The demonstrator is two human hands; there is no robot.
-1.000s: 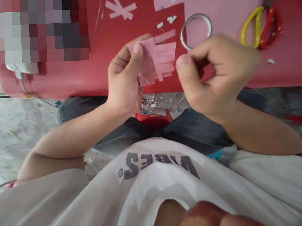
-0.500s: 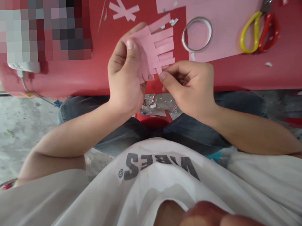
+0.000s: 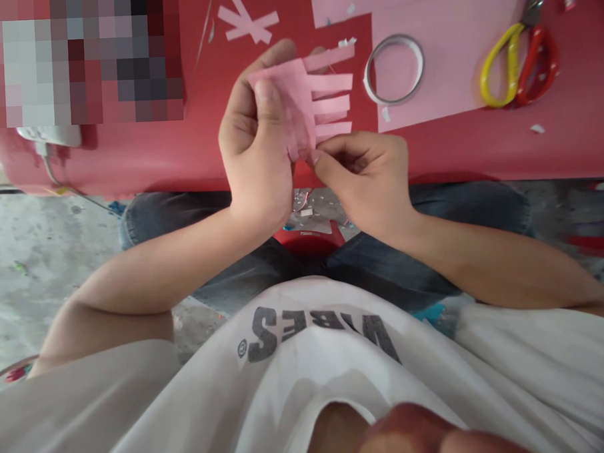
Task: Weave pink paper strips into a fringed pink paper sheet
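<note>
My left hand (image 3: 256, 145) grips a woven piece of pink paper strips (image 3: 310, 100), thumb pressed on its front, above the near edge of the red table (image 3: 129, 154). Several strip ends stick out to the right. My right hand (image 3: 364, 177) is closed in a pinch at the lower edge of the same piece, fingertips touching the strips next to my left thumb.
A roll of tape (image 3: 394, 69) lies on a pink paper sheet (image 3: 449, 53) right of the hands. Scissors with yellow and red handles (image 3: 519, 60) lie farther right. Crossed pink strips (image 3: 247, 20) lie at the back. Paper scraps litter the floor below.
My right hand came in from the right and closed on the lower edge of the woven piece. My left hand tilted the piece slightly, so the strips point more level.
</note>
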